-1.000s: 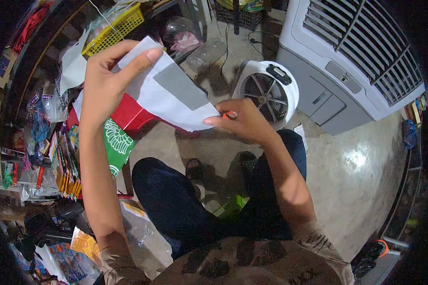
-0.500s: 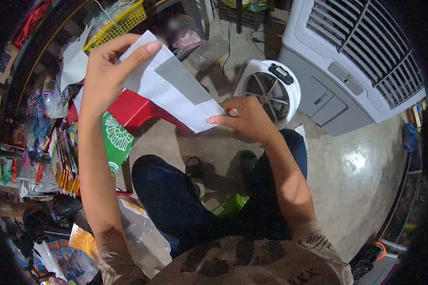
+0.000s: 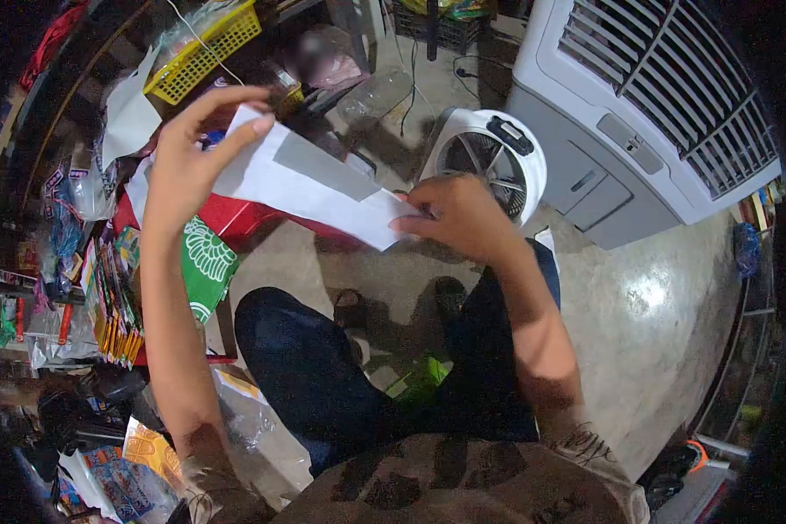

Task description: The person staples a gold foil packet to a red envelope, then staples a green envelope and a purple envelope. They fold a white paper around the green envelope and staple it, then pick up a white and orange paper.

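Observation:
A white sheet of paper point(image 3: 249, 166) with a grey rectangular patch along its upper side stretches between my hands, above my knees. At its upper left end, my left hand point(image 3: 192, 148) holds a corner between the thumb in front and the fingers behind. My right hand point(image 3: 458, 214) pinches the lower right end, thumb on the near face; its fingertips behind the paper are hidden. Beneath the paper lies a glossy red object point(image 3: 231, 218), partly covered, beside a green piece with a white printed pattern point(image 3: 208, 262).
A white round fan point(image 3: 485, 162) stands beyond my right hand, next to a large grey-white air cooler point(image 3: 603, 131). Left are a yellow basket point(image 3: 205, 57), colourful packets point(image 3: 118, 306) and plastic bags. Cables point(image 3: 410, 87) run along the concrete floor point(image 3: 646, 349).
My left hand has lowered with its end of the paper, so the sheet slopes less and looks narrower. My right hand keeps its pinch, nearly in place.

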A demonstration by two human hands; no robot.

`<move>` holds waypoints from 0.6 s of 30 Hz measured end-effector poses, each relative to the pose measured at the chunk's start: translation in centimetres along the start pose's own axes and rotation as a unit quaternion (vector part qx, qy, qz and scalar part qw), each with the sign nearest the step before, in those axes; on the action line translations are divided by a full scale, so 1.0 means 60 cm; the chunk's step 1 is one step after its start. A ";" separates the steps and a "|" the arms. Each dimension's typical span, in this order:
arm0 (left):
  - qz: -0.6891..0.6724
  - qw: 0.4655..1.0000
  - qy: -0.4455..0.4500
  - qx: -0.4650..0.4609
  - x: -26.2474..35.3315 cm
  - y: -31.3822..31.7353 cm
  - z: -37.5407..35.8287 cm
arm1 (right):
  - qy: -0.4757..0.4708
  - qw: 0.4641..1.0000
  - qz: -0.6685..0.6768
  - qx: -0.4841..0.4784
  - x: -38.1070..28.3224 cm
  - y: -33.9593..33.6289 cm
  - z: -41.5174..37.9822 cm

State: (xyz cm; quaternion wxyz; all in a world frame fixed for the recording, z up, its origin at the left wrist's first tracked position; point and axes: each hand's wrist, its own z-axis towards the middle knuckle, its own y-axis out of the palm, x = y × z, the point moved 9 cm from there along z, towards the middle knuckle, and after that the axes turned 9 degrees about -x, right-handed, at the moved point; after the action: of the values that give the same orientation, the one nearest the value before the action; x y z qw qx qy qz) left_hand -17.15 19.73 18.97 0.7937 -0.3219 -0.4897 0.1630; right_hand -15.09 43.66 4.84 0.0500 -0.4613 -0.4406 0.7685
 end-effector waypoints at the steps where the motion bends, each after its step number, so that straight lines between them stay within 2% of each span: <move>1: 0.089 0.995 0.037 0.022 0.022 0.004 -0.010 | -0.005 0.999 -0.046 -0.015 -0.002 -0.004 -0.002; 3: 0.260 0.957 0.112 0.064 0.075 0.021 -0.038 | -0.014 0.989 -0.137 -0.047 -0.011 -0.020 -0.007; 5: 0.313 0.936 0.163 -0.005 0.101 0.072 -0.060 | -0.015 0.978 -0.190 -0.083 -0.025 -0.030 -0.006; 7: 0.264 0.946 0.170 -0.077 0.097 0.132 -0.070 | -0.033 0.965 -0.240 -0.103 -0.042 -0.034 -0.005; 9: 0.242 0.944 0.193 -0.111 0.086 0.186 -0.081 | -0.016 0.948 -0.276 -0.156 -0.060 -0.032 -0.001; 10: 0.212 0.948 0.181 -0.154 0.080 0.203 -0.081 | -0.009 0.938 -0.294 -0.182 -0.068 -0.031 0.001; 13: 0.220 0.943 0.160 -0.191 0.056 0.222 -0.088 | -0.012 0.927 -0.327 -0.185 -0.090 -0.042 -0.004; 14: 0.208 0.951 0.161 -0.166 0.056 0.218 -0.090 | -0.005 0.924 -0.329 -0.195 -0.092 -0.042 -0.006; 18: 0.168 0.962 0.146 -0.160 0.036 0.206 -0.104 | 0.003 0.908 -0.360 -0.216 -0.087 -0.033 -0.009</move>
State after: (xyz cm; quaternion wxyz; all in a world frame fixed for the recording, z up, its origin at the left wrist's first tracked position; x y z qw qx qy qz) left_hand -9.94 27.92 10.18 0.7562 -0.5423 -0.3271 0.1647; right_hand -12.36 42.64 9.63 0.2239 -0.2731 -0.7317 0.5830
